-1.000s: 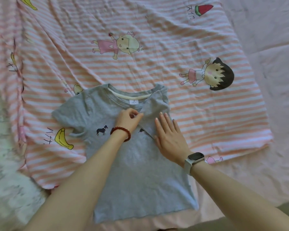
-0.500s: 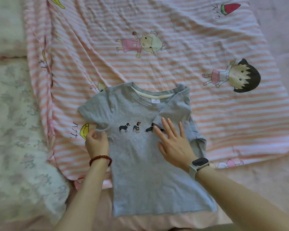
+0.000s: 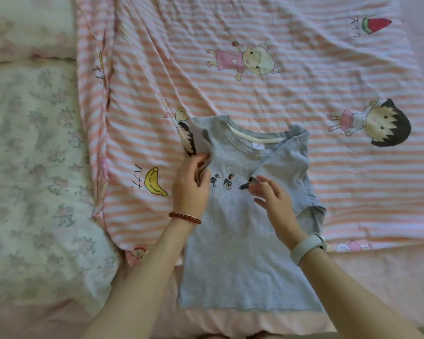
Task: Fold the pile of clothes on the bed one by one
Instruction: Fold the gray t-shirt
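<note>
T-shirt (image 3: pixel 242 253) flat on striped sheet (image 3: pixel 279 81), left hand (image 3: pixel 190 187) gripping its left sleeve, right hand (image 3: pixel 272 199) just right of grip, quilt (image 3: pixel 34 167) far left of grip

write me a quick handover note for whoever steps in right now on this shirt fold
Left hand: pinching the grey t-shirt's left sleeve, lifting it inward.
Right hand: open, fingers relaxed, just above the shirt's chest by the dog print; contact unclear.
Shirt lies face up on the striped pink sheet.
Done: right sleeve folded across the chest.
Left: lay the left sleeve in, then fold the body up. No other clothes in view.
</note>
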Demonstrator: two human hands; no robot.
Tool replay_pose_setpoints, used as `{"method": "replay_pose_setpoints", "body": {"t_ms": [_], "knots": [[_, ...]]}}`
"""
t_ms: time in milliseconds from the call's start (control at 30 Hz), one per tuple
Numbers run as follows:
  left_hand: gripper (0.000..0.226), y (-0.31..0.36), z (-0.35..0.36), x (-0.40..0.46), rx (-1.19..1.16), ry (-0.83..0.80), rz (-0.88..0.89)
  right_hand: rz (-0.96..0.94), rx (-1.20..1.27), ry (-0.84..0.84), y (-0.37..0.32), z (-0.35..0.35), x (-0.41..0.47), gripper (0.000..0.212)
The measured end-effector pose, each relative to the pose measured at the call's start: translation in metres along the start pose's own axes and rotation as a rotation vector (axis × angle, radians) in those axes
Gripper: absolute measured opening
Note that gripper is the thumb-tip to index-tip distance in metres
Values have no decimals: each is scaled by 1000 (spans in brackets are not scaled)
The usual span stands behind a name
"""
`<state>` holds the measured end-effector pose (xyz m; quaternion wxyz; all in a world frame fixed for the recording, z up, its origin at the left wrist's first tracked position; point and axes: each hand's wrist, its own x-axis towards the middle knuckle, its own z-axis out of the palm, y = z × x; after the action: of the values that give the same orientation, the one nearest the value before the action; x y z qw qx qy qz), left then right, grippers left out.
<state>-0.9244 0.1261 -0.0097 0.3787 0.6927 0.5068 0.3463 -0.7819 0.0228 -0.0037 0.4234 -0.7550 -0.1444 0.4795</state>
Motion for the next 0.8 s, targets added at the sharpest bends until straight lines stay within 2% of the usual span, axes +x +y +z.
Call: {"method": "replay_pose_setpoints", "body": {"t_ms": [33,67,133,200,300,367,467,567,667,733,800], "knots": [[28,0,6,-11,144,-181,252,53,129,30,-4,-4,3,24],[28,-4,10,-21,243,-332,431,93,224,46,-7,-8,6,25],[30,-16,13,-35,334,-485,539,127,296,36,-12,-12,10,28],[32,-23,9,-41,338,-484,431,108,217,1,-15,-10,11,24],[38,-27,-3,-41,360,-426,221,88,-147,27,-15,-1,19,25],[45,-26,-6,-33,386,-435,78,64,-343,73,-13,5,24,19],[50,-21,0,-15,384,-455,-100,-126,-423,189,-9,8,22,18],[66,-9,16,6,473,-456,-85,-347,-442,208,-6,1,17,18],[68,3,36,27,704,-473,-19,-323,-508,204,2,-16,24,21],[53,8,48,40,743,-426,56,-324,-560,179,8,-28,30,24],[31,9,55,55,666,-347,35,-389,-614,163,9,-39,35,24]]}}
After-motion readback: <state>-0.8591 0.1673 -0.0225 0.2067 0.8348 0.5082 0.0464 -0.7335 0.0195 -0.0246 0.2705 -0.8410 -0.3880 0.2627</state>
